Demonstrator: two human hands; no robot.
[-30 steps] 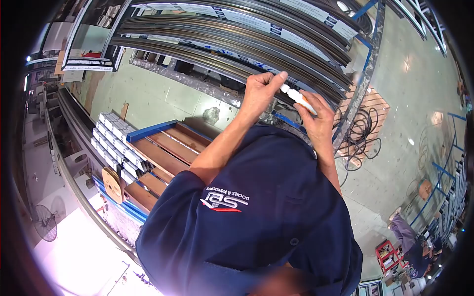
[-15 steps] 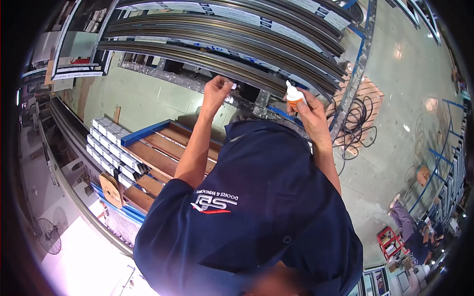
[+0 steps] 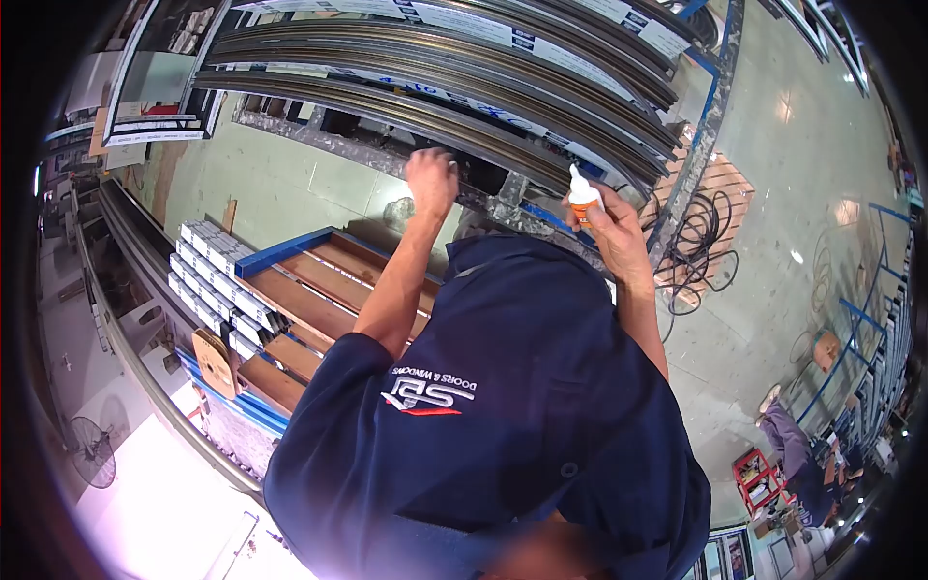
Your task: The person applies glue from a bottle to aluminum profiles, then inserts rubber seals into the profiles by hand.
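Note:
My right hand (image 3: 616, 227) is wrapped round a small white glue bottle (image 3: 584, 197) with an orange label, its narrow nozzle uncovered and tipped upward. The bottle is just in front of the long dark metal profiles (image 3: 416, 116). To the left, my left hand (image 3: 432, 184) has its fingers curled in, slightly blurred. A tiny pale piece, apparently a small white cap (image 3: 452, 166), shows at its fingertips, mostly hidden. That hand is over the near edge of the stained metal rack frame (image 3: 362, 155), below the profiles.
A blue-edged wooden-slat cart (image 3: 319, 280) and stacked white-wrapped profiles (image 3: 217, 280) are at left. Coiled black cable (image 3: 706, 237) lies on a wooden pallet (image 3: 730, 184) at right. Another person (image 3: 797, 454) and a red toolbox (image 3: 757, 480) are at lower right.
My left hand has turned and its fingers now cover most of the pale piece that showed earlier. My right hand and the bottle have shifted slightly right and down.

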